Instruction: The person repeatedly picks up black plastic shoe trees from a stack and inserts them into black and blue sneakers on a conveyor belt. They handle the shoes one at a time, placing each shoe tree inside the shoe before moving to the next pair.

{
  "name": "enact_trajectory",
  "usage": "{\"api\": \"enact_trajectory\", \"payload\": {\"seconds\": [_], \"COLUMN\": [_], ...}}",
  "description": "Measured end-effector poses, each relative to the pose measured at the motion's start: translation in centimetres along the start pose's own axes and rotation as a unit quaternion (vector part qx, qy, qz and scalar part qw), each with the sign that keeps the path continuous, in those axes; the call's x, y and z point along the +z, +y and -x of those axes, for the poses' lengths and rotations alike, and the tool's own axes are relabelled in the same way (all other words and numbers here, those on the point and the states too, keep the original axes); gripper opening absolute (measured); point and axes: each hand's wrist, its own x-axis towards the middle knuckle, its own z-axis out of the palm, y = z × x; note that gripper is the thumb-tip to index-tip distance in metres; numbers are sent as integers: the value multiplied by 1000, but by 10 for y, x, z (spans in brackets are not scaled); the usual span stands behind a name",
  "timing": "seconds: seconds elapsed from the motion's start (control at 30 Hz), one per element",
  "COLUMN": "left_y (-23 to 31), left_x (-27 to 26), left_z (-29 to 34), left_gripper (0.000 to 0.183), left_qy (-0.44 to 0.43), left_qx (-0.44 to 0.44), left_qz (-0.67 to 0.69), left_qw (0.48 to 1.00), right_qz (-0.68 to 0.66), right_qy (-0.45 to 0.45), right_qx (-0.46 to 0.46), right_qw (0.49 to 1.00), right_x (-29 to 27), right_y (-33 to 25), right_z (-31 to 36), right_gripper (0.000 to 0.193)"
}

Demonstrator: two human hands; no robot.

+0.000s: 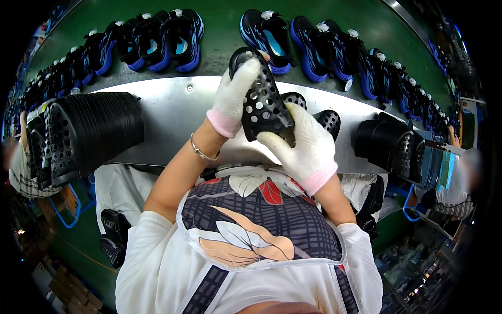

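Note:
Between my two white-gloved hands is a black perforated plastic shoe insert (267, 102), raised over the metal worktop and tilted, its rounded end away from me. My left hand (233, 99) grips its upper left side, thumb across the front. At the lower right edge, my right hand (307, 140) closes round the wider end with the thumb in front. Just beyond my right hand, another perforated insert (329, 121) lies on the worktop. A further insert (295, 98) is partly hidden behind my right hand.
A long nested stack of black inserts (99, 128) lies at the left, a shorter stack (384, 141) at the right. Black-and-blue shoes (183, 42) line the green surface (222, 31) beyond the metal worktop (178, 115). People sit at both sides, one with a checked sleeve (23, 172).

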Motion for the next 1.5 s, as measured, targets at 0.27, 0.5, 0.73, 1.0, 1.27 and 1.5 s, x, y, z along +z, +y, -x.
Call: {"api": "enact_trajectory", "payload": {"seconds": [0.27, 0.5, 0.73, 1.0, 1.27, 1.5], "left_y": [-15, -19, -46, -39, -43, -38], "left_x": [12, -11, -29, -31, -32, -32], "left_z": [-23, -38, -54, -53, -55, -75], "left_gripper": [29, 42, 37, 39, 26, 31], "left_qy": [83, -2, -34, -9, 15, -6], "left_qx": [77, -19, 236, 201, 210, 66], "left_qz": [-56, -135, -665, -661, -677, -712], "left_qw": [992, 991, 708, 723, 705, 699], "right_qz": [46, 168, 136, 307, 403, 455], "right_qy": [37, 8, -188, -224, -213, -236], "right_qx": [26, 24, 116, 37, 78, 37], "right_qw": [998, 986, 966, 924, 887, 858], "right_x": [-7, -34, -63, -28, 40, 51], "right_y": [-1, 32, 66, 44, 33, 32], "right_z": [-21, -53, -146, -210, -206, -217], "right_gripper": [31, 37, 54, 52, 41, 33]}}
